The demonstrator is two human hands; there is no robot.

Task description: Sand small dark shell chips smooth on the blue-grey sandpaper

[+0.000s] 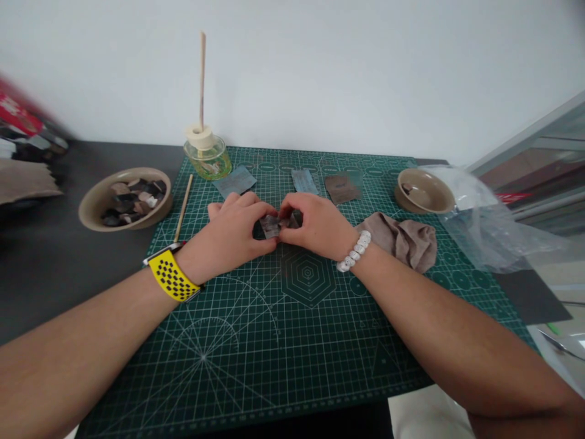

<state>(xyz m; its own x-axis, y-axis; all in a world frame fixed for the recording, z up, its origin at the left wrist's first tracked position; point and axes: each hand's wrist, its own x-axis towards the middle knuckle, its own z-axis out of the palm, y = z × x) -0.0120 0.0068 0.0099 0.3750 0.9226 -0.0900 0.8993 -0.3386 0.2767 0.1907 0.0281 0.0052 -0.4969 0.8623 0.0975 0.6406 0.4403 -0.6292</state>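
My left hand (240, 228) and my right hand (315, 222) meet over the middle of the green cutting mat (228, 366). Between their pinched fingertips is a small, creased grey-brown piece of sandpaper (270, 227). Something dark shows within the curl of my right fingers, but I cannot make out what it is. Just beyond the hands lie a grey sandpaper square (235, 181), a narrow light-grey piece (304, 181) and a brown square (342, 188). A crumpled brown cloth (402, 241) rests beside my right wrist.
A beige bowl (86, 210) of dark and brown chunks stands left. Another bowl (425, 206), holding a small piece, is at right, next to a clear plastic bag (484, 225). A glass diffuser bottle (208, 160) with a stick stands at the back; a thin wooden stick (183, 207) lies nearby.
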